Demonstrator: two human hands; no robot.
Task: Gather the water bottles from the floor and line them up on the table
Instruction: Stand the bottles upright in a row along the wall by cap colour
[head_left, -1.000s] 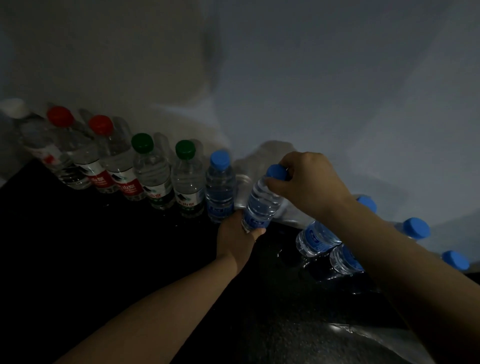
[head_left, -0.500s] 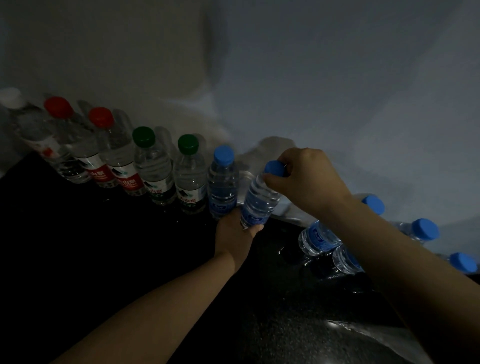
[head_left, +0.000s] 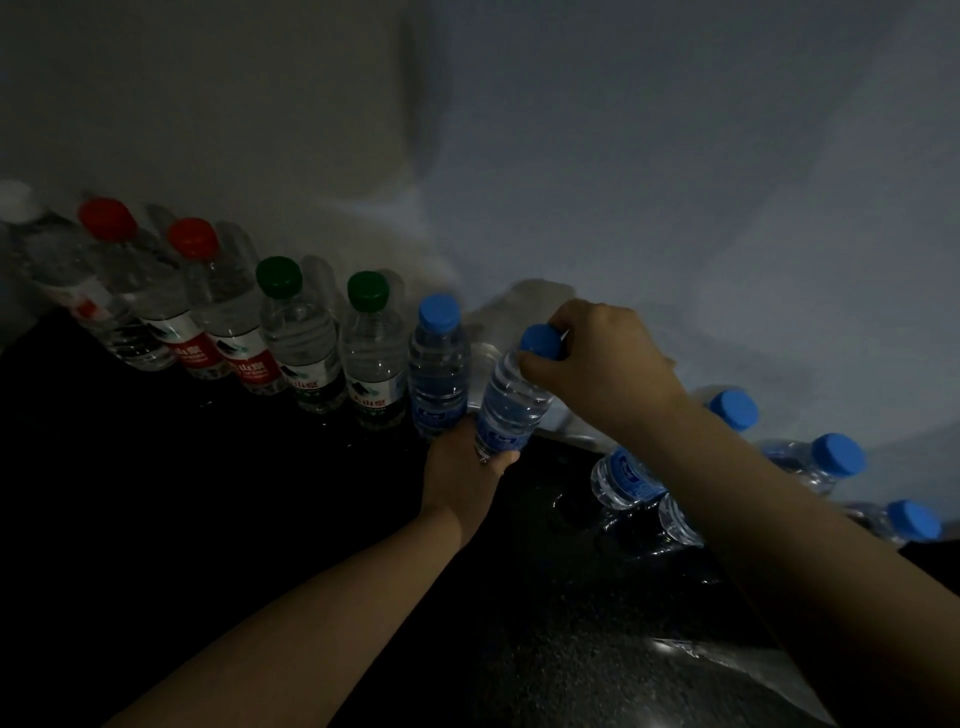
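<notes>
Six bottles stand in a row on the dark table (head_left: 208, 519) against the wall, running from upper left to centre: one white-capped bottle (head_left: 47, 260), two red-capped bottles (head_left: 218, 306), two green-capped bottles (head_left: 296, 338), one blue-capped bottle (head_left: 436, 374). A seventh, the held bottle (head_left: 511, 400), blue-capped and tilted, sits at centre just beside the row's end. The left hand (head_left: 462, 467) is wrapped round its base and the right hand (head_left: 597, 364) pinches its cap. Further blue bottles (head_left: 626, 475) lie at right, partly hidden behind the right forearm.

Red (head_left: 106, 218), green (head_left: 279, 277) and blue caps (head_left: 439, 312); black table (head_left: 156, 519).
</notes>
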